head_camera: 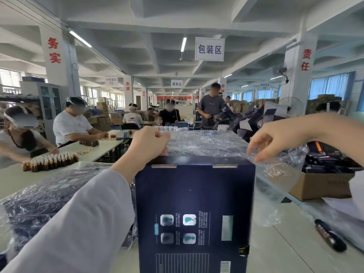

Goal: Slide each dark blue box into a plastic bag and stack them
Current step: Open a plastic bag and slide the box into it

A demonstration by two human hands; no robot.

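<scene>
Dark blue box (194, 209): one, upright at lower centre of frame on the counter (285, 253). Near face carries four small teal pictures, white text columns and a pale label. Two slot tabs on its top edge.

Plastic bag (206, 142): one, clear and crinkled, lying over the box top and spilling off right.

Hands: two. Left hand (145, 143), fingers curled, pinches the bag edge at the box's top left. Right hand (275, 138), fingers bent down, pinches the film at the top right corner.

Lower left: bagged boxes (39, 198) lying flat, number unclear. Right: one cardboard carton (323, 186).
</scene>
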